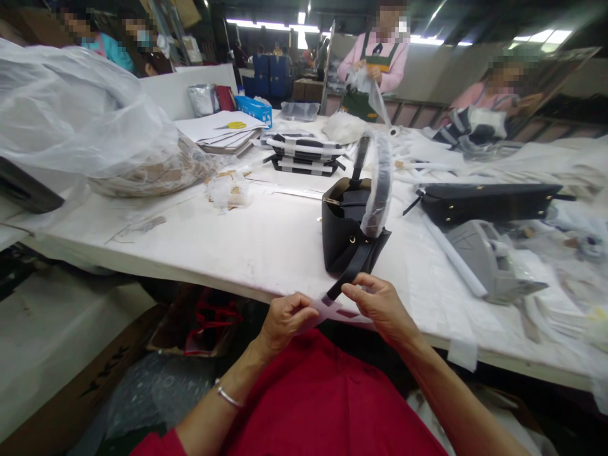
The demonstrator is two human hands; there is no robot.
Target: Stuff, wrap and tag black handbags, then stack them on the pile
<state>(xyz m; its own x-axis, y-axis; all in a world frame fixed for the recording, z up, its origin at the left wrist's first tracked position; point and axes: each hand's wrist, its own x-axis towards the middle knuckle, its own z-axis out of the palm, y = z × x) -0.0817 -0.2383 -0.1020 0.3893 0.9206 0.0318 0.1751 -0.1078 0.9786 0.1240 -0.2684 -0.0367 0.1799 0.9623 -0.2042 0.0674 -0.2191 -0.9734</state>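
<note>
A black handbag (339, 237) stands upright near the table's front edge. One of its handles (377, 190) rises in a clear wrapping, while a bare black strap (349, 272) droops forward over the edge. Around this strap's end lies a translucent plastic sheet (327, 309). My left hand (289, 316) is closed, pinching the sheet between thumb and fingers. Just right of it, my right hand (377, 303) is closed with thumb and forefinger on the black strap. How the sheet sits under the strap is partly hidden.
Black bags with white wrapping (306, 155) are stacked behind the handbag. A grey tape dispenser (491, 259) and a long black bag (489, 201) are to the right. Yellow scissors (236, 125) lie on papers. A large plastic bag (85, 114) bulges at left. People work across the table.
</note>
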